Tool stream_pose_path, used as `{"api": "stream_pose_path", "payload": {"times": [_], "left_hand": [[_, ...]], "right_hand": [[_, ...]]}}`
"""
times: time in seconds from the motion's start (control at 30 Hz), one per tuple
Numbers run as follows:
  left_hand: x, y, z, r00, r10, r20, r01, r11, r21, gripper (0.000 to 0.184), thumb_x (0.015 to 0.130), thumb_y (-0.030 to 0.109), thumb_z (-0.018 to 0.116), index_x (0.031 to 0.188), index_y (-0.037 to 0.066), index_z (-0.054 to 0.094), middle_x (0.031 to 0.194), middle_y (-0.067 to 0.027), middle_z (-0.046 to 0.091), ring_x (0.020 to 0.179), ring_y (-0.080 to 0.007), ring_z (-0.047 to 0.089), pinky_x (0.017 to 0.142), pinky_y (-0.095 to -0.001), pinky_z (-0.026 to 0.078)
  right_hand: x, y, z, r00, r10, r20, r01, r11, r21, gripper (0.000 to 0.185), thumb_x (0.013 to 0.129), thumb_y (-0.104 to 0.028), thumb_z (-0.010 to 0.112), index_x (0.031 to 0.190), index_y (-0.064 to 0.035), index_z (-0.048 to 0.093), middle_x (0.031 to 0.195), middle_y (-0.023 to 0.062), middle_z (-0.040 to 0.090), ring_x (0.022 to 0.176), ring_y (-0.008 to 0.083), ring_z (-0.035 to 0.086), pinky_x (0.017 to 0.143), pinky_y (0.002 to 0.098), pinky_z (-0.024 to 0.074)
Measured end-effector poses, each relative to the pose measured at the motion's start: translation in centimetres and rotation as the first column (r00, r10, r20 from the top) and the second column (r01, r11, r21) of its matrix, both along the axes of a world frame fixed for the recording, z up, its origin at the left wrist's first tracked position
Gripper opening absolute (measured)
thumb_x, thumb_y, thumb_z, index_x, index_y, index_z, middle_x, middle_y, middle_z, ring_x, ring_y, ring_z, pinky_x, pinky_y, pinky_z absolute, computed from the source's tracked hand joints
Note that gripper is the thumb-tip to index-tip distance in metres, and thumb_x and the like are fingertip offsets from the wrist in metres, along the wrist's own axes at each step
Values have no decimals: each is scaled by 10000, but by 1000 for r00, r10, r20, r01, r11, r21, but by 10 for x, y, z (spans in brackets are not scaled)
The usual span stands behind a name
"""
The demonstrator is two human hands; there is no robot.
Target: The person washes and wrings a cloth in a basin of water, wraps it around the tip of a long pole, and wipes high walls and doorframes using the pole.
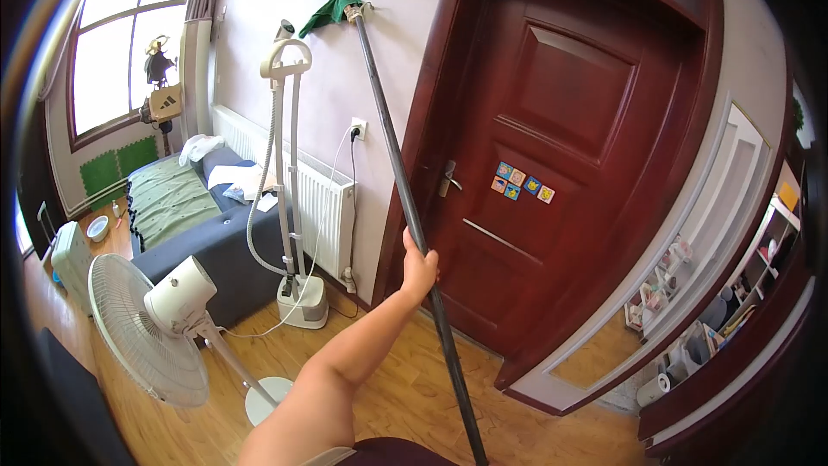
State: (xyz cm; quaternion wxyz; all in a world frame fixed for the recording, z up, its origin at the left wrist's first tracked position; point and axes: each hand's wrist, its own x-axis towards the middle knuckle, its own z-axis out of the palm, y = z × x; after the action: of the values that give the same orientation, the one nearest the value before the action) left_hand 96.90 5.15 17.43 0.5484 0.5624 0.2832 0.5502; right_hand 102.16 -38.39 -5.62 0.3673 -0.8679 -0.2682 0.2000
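Observation:
My left hand (420, 269) is closed around a long dark pole (390, 134), with the thumb up along the shaft. The pole slants from the lower right, near my body, up to the pale wall. At its top end, a green cloth (329, 15) hangs to the left of a light-coloured binding or joint (353, 12), against or close to the wall. The pole's lower end runs out of the bottom of the view. My right hand is not in view.
A dark red door (552, 233) with small picture stickers stands right of the pole. A garment steamer (304, 302), white radiator (323, 207) and plugged-in cord are left of it. A standing fan (147, 328) is nearer, beside a grey sofa (226, 252). Shelves stand at right.

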Motion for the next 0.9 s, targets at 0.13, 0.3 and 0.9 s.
{"api": "stream_pose_path", "payload": {"times": [0.13,0.3,0.9], "left_hand": [[1,-47,9,997,-66,-26,67,998,13,789,834,48,504,1429,178,3,698,-77,512,473,-145,487,415,-297,431],[20,-95,34,981,-189,34,184,977,103,783,828,32,511,1422,202,29,773,-64,495,496,-134,490,430,-286,444],[-15,-252,1,929,-371,-22,369,914,169,779,859,38,497,1421,156,-30,770,-82,505,536,-153,512,467,-292,452]], "right_hand": [[-12,-15,-8,999,-9,-32,9,1000,-6,410,758,-352,665,743,57,639,558,132,580,564,212,610,488,403,419],[-23,-35,-8,999,-26,-41,26,1000,-5,411,759,-355,666,737,55,638,555,129,577,558,210,605,485,401,417],[-63,-111,-16,989,-132,-68,135,990,37,415,763,-366,669,719,45,632,546,116,566,534,201,587,473,395,408]]}}
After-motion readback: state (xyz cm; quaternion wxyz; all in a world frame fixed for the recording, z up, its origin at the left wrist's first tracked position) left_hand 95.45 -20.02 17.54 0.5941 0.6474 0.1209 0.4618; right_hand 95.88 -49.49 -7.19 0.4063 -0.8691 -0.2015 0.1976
